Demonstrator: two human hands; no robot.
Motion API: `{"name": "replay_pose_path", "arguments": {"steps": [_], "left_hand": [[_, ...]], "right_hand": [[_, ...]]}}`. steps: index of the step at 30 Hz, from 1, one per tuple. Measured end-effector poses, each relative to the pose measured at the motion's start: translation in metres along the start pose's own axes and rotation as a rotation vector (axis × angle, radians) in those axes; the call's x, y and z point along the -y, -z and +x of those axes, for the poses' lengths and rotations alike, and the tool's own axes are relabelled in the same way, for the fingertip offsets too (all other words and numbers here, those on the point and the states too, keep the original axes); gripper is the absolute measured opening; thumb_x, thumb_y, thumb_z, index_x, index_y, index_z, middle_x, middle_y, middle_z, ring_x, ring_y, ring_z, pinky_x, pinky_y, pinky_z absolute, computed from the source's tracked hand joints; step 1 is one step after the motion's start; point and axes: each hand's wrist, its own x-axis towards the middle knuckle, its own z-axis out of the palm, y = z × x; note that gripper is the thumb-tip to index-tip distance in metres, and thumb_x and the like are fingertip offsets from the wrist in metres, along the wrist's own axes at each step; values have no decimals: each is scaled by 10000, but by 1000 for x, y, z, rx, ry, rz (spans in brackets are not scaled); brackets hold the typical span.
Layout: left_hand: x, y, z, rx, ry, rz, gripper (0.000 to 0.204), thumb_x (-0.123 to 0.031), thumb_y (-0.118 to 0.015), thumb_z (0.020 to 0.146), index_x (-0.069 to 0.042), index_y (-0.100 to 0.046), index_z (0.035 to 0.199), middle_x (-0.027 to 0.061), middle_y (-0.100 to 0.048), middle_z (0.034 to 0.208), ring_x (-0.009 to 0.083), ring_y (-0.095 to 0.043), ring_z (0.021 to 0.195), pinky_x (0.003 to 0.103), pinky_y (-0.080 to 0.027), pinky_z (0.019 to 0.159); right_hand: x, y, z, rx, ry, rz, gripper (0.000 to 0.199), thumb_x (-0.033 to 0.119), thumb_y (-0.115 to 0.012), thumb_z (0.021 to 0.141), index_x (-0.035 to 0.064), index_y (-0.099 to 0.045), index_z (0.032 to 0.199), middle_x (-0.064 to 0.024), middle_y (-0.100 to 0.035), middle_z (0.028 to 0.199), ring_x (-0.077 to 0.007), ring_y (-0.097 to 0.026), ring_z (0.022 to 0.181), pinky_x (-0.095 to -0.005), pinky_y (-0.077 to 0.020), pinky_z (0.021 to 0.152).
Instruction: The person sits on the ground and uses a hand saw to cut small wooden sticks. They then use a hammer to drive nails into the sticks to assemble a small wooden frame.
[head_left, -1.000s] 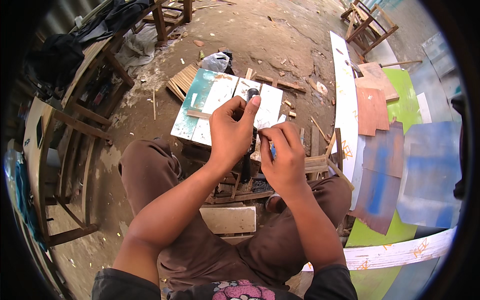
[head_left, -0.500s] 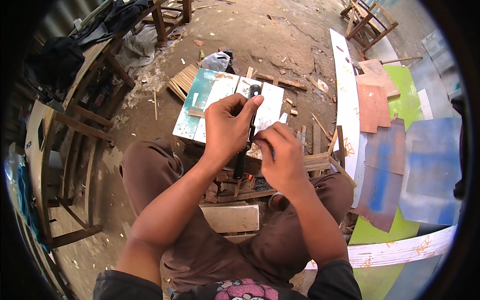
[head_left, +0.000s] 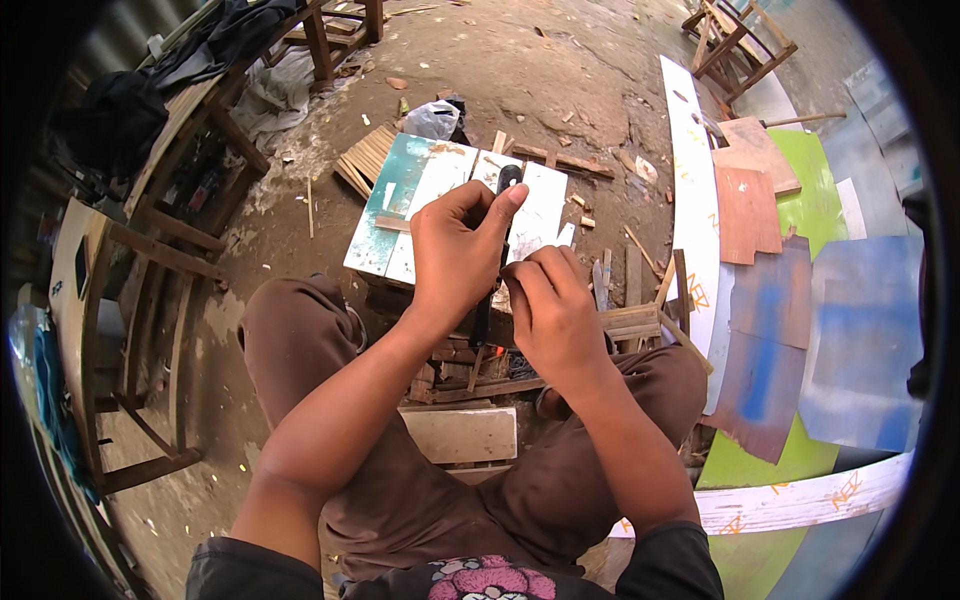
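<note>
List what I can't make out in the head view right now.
Head view:
- Long black object: its middle is partly hidden by the left hand.
- Right hand: anything pinched in it is covered by the fingers or too small to tell.
- Wooden strip: its right end is hidden behind the left hand.
- Teal cloth: its outer side fades into the dark lens rim.

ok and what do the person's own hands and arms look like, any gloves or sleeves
The left hand and right hand are both ungloved, with no watch or bracelet visible. The forearms are uncovered. Short, dark, near-black sleeves end above the elbows, with no markings visible on them.
</note>
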Motion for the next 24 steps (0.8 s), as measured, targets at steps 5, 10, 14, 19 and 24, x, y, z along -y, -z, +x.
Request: {"name": "replay_pose_path", "arguments": {"steps": [5, 10, 14, 19, 24], "left_hand": [[2, -1, -4, -48, -101, 75, 439, -223, -815, 963, 45, -588, 700, 82, -485, 548, 92, -363, 551, 336, -337, 479], [4, -6, -9, -39, -201, 98, 408, -190, -820, 955, 41, -585, 713, 101, -503, 564, 118, -367, 546, 347, -357, 486], [9, -5, 0, -89, -266, 118, 420, -202, -798, 980, 27, -553, 727, 51, -448, 574, 93, -345, 573, 329, -316, 487], [8, 2, 5, -72, -63, 40, 464, -249, -751, 1030, -23, -503, 710, -74, -388, 617, 15, -310, 600, 269, -226, 494], [6, -1, 4, -94, -40, 10, 484, -220, -782, 1002, 30, -507, 693, 16, -398, 551, 57, -316, 598, 310, -265, 479]], "right_hand": [[1, -1, 2, 75, -22, -22, 226, -130, -641, 724, -67, -630, 940, -178, -557, 986, -381, -564, 956, -456, -514, 841], [-8, 16, 4, 205, -285, 278, 108, -98, -662, 835, -51, -668, 933, -183, -600, 930, -400, -604, 890, -465, -503, 807], [-6, 27, 3, 228, -374, 356, 52, -18, -707, 923, -16, -686, 970, -161, -629, 887, -354, -648, 787, -431, -507, 722], [-5, 23, 6, 24, -293, 301, 81, -26, -724, 914, -8, -676, 975, -124, -615, 895, -292, -632, 771, -407, -514, 698], [-8, 9, 3, -75, -139, 189, 111, -47, -738, 890, 3, -688, 974, -116, -619, 919, -301, -635, 831, -407, -517, 740]]}}
